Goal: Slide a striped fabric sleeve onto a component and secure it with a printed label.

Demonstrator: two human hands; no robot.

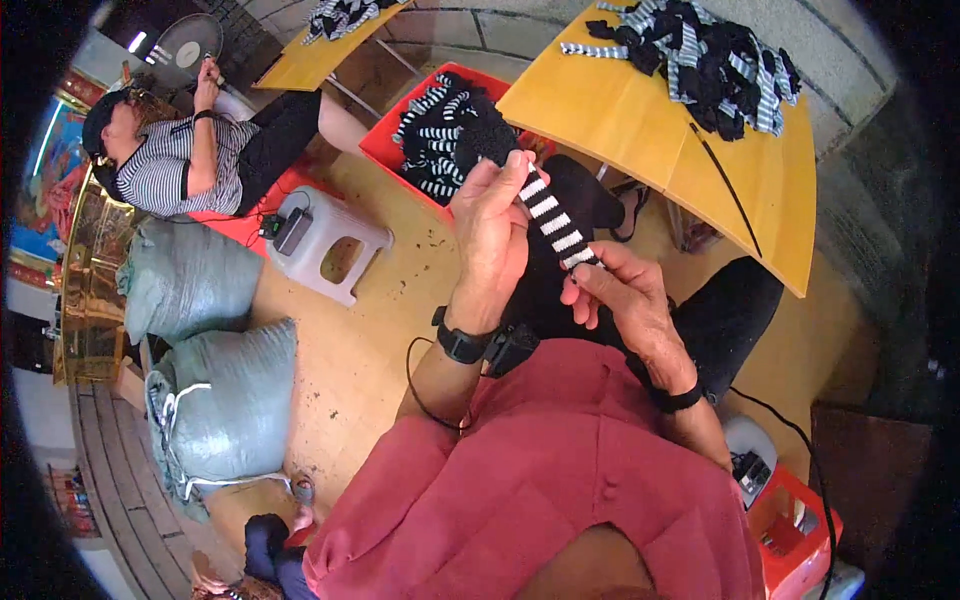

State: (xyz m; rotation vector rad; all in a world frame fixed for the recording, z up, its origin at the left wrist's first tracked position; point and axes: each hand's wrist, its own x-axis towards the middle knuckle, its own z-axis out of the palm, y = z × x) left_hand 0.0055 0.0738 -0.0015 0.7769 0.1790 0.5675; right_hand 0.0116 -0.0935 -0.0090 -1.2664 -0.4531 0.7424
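A black-and-white striped knitted strip (pixel 553 218) stretches at a slant between my two hands. Its upper end runs into a bunched black knitted part (pixel 484 134). My left hand (pixel 493 228) is closed on the upper end, thumb and fingertips pinching where the stripes meet the black part. The lower end sits between the thumb and fingers of my right hand (pixel 630 292), which is closed on it. Beneath the black part, a red crate (pixel 402 181) holds many similar striped and black pieces, partly hidden by my left hand.
A yellow table (pixel 640 140) at the right carries a pile of striped pieces (pixel 715 75) and a thin black rod (pixel 725 188). A grey stool (pixel 318 250), stuffed sacks (pixel 225 405) and a seated person (pixel 190 165) are at left. A red stool (pixel 795 530) stands lower right.
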